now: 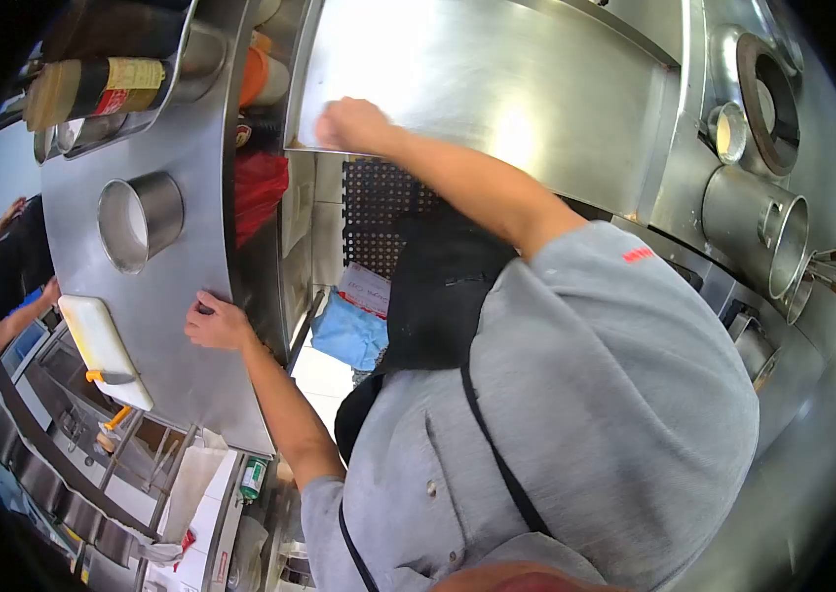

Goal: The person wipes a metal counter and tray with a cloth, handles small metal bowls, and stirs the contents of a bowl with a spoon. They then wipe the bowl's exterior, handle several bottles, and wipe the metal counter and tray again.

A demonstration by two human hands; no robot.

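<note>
My left hand (219, 324) is at the edge of the steel counter (191, 385), its fingers curled. A small dark patch shows between thumb and fingers; I cannot make out what it is. Farther up, my right hand (354, 125) is a slightly blurred fist over the near edge of a broad steel worktop (576, 89); anything inside it is hidden. Near my left hand on the counter, a steel pot (163, 212) has pale contents. A white cutting board (102, 340) lies beyond, with a yellow-handled knife (114, 377) on it.
Bottles, one with a label (132, 87), stand on a rack at upper left. Another person's hand (48, 294) shows at the far left. Steel pots (749, 212) stand at right. A blue cloth or bag (349, 328) lies low beside the counter. A red bag (258, 192) sits underneath.
</note>
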